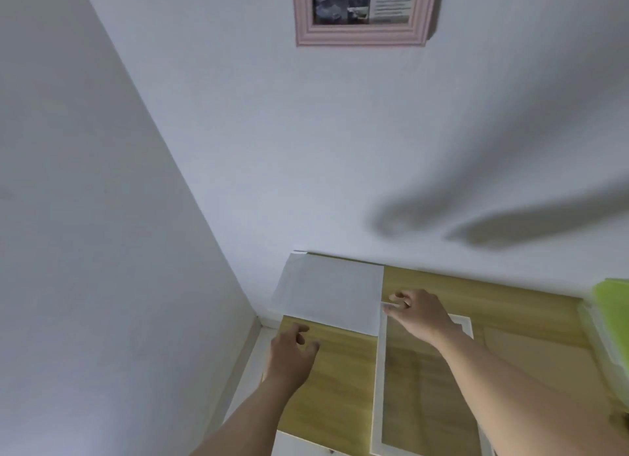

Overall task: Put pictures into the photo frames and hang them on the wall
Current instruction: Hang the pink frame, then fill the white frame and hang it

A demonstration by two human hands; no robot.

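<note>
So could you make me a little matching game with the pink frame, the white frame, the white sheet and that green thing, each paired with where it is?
Things:
1. pink frame
2. white frame
3. white sheet
4. green object

Places:
A. flat on the table, its far corner at the right hand
B. at the table's right side
C. hanging on the wall
D. on the table's far left corner

Pairs: 1-C, 2-A, 3-D, 4-B

Pink frame (360, 36) on wall (306, 149), right hand (422, 314) pinching corner of white frame (377, 387), left hand (289, 353) relaxed over table (340, 387)
</note>
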